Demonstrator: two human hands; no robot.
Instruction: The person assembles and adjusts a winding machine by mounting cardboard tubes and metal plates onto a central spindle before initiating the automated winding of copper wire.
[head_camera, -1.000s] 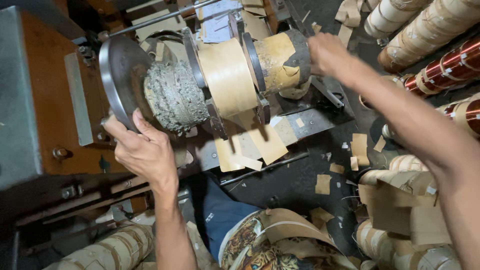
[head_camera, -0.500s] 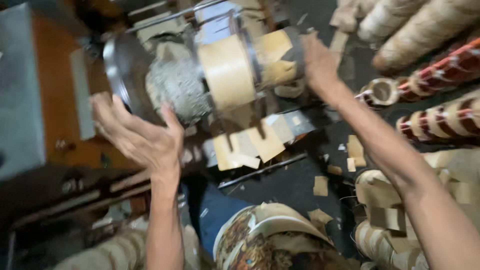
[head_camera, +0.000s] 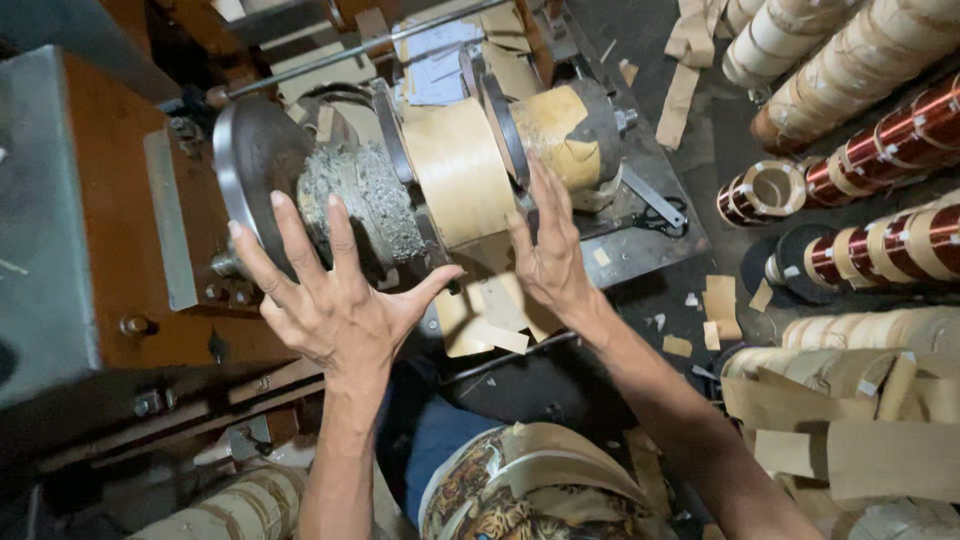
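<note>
A paper-wrapped coil (head_camera: 458, 172) sits on a winding machine's horizontal shaft, between a rough grey block (head_camera: 362, 200) and a tan-taped drum (head_camera: 562, 130). A large metal disc (head_camera: 252, 160) stands at the shaft's left end. My left hand (head_camera: 335, 300) hovers open, fingers spread, just below the grey block and the disc. My right hand (head_camera: 548, 250) is open too, fingers pointing up beside the coil's right flange, below the drum. Neither hand holds anything.
A grey and brown machine housing (head_camera: 90, 230) fills the left side. Copper wire coils (head_camera: 880, 240) and paper-wrapped coils (head_camera: 850, 60) lie at the right. Brown paper scraps (head_camera: 720, 300) litter the dark floor. More paper-wrapped coils (head_camera: 870, 400) sit lower right.
My right hand has come off the drum's far end and moved down and left beside the coil. My left hand has opened and lifted toward the grey block.
</note>
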